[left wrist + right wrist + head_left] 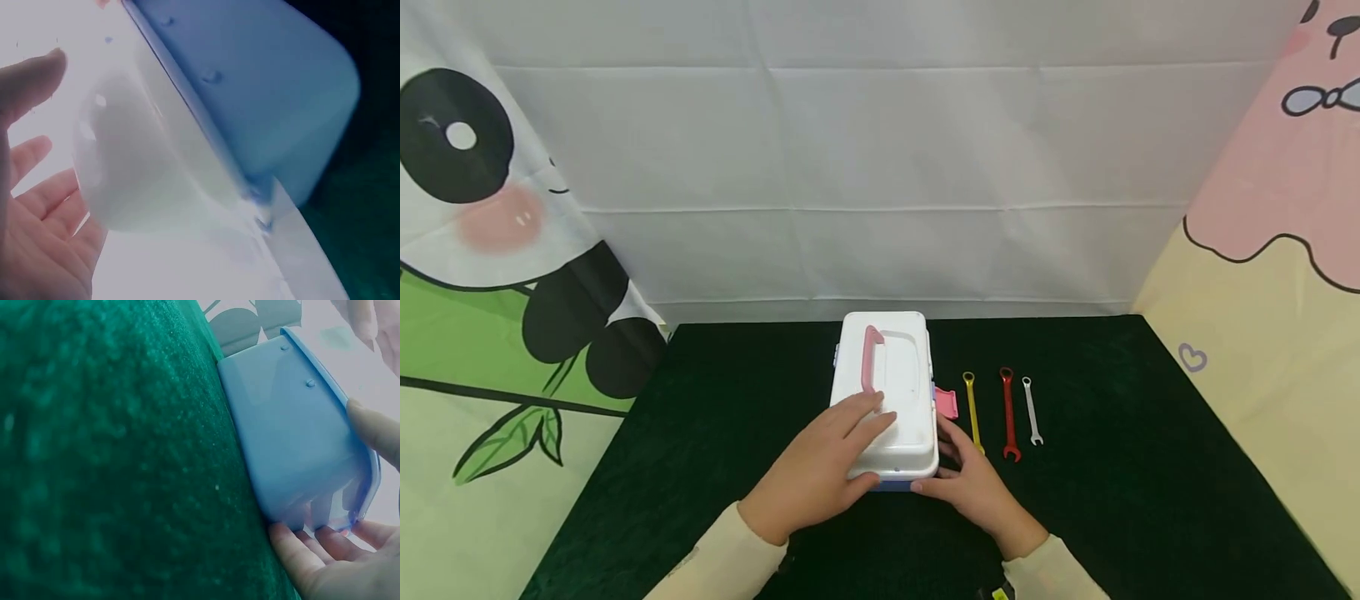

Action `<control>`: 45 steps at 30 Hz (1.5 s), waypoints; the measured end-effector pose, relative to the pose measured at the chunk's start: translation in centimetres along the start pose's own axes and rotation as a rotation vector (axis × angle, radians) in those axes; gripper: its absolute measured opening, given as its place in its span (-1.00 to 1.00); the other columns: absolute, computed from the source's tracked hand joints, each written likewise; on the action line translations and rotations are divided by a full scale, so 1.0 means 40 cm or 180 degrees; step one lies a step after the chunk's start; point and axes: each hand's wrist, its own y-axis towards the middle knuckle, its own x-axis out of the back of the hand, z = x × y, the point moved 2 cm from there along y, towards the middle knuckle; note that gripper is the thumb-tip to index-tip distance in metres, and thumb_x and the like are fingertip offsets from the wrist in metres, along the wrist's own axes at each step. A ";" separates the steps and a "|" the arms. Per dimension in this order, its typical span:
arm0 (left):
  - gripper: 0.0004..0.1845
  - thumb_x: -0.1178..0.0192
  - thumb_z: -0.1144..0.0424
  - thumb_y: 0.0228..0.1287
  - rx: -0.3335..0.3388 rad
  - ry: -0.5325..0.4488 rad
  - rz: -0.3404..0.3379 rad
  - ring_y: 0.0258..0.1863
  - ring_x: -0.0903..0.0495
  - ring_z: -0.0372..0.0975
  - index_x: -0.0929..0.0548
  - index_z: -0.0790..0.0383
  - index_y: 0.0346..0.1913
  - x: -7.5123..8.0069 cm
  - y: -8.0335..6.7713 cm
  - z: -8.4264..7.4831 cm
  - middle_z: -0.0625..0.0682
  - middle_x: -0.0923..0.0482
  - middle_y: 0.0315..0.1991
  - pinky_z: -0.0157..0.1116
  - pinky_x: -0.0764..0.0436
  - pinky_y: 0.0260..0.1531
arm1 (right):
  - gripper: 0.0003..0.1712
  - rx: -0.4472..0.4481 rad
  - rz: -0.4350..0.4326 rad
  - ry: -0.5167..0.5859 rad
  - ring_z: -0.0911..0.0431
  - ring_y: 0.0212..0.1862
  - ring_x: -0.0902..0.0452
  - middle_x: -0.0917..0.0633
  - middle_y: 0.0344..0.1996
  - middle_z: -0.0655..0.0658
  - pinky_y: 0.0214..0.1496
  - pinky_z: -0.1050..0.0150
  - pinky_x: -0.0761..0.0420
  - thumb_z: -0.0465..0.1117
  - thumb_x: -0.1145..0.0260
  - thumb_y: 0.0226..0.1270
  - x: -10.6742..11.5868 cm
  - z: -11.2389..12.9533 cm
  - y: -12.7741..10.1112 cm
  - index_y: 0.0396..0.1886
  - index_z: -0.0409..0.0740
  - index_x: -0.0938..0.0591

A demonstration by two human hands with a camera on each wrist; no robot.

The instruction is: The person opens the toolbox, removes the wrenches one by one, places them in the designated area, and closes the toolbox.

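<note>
A plastic storage box stands on the dark green cloth, with a white lid (pixel 904 367), a pink carry handle (pixel 868 358) and a blue base (pixel 294 431). My left hand (pixel 820 467) rests on the near left of the lid, fingers spread and fairly straight. At the near right corner, my right hand (pixel 973 492) holds the box, its thumb at the rim and its fingers along the right side. A pink latch (pixel 947 403) sticks out from that side. The left wrist view shows the lid washed out by glare beside the left hand (pixel 50 250).
Right of the box lie a yellow wrench (pixel 973 412), a red wrench (pixel 1009 417) and a silver wrench (pixel 1032 412). A black and yellow object (pixel 1000 593) is partly cut off at the bottom edge. White cloth (pixel 887 167) hangs behind the table.
</note>
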 end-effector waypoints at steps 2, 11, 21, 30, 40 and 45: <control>-0.14 -0.55 -0.07 0.14 0.0247 -0.0126 -0.0154 0.46 -0.31 -0.13 -0.43 -0.08 0.50 0.001 -0.019 0.017 -0.06 -0.25 0.54 -0.06 -0.45 0.33 | 0.15 -0.0016 -0.0030 -0.0015 -0.20 0.46 -0.31 -0.30 0.52 -0.18 0.29 -0.03 -0.56 -0.18 -0.65 0.12 0.000 0.002 -0.001 0.63 0.11 -0.19; -0.16 -0.38 -0.10 0.35 0.1539 -0.1265 -0.0587 0.50 -0.24 0.02 -0.24 -0.08 0.59 -0.029 -0.102 0.068 -0.01 -0.12 0.60 0.23 -0.38 0.32 | 0.15 -0.0040 -0.0021 -0.0008 -0.16 0.46 -0.32 -0.32 0.51 -0.14 0.31 -0.04 -0.54 -0.15 -0.67 0.10 -0.003 0.006 0.001 0.62 0.14 -0.20; -0.12 -0.24 -0.25 0.40 0.2202 -0.2397 -0.0781 0.54 -0.18 0.03 -0.14 -0.01 0.61 -0.104 -0.111 0.083 0.08 -0.11 0.59 0.11 -0.25 0.44 | 0.14 -0.0081 0.0002 0.0010 -0.17 0.47 -0.31 -0.31 0.51 -0.16 0.32 -0.02 -0.53 -0.14 -0.67 0.10 0.003 0.003 0.003 0.61 0.10 -0.22; -0.17 -0.15 -0.27 0.45 0.2697 -0.2789 -0.0630 0.52 -0.18 0.21 -0.13 -0.10 0.63 -0.136 -0.080 0.076 0.15 -0.08 0.61 0.19 -0.26 0.40 | 0.04 -0.0260 0.0049 0.0430 -0.17 0.47 -0.32 -0.32 0.52 -0.21 0.38 -0.06 -0.46 -0.14 -0.53 0.30 0.033 0.001 0.006 0.63 -0.02 -0.15; -0.13 -0.15 -0.37 0.38 0.2798 -0.2878 -0.0582 0.58 -0.04 0.12 -0.13 -0.16 0.62 -0.150 -0.073 0.069 0.11 -0.01 0.63 0.26 -0.13 0.43 | 0.04 -0.0667 -0.0443 0.1775 -0.28 0.52 -0.18 -0.11 0.59 -0.32 0.37 -0.20 -0.43 -0.04 -0.25 0.56 0.042 0.023 0.019 0.70 -0.01 0.22; -0.09 -0.14 -0.42 0.34 0.2781 -0.2944 -0.0542 0.57 -0.01 0.14 -0.13 -0.16 0.62 -0.152 -0.073 0.064 0.13 0.02 0.64 0.30 -0.09 0.42 | 0.07 -0.0886 -0.0785 0.2455 -0.36 0.50 -0.17 -0.08 0.57 -0.44 0.38 -0.29 -0.37 -0.06 -0.23 0.55 0.048 0.028 0.022 0.69 -0.06 0.30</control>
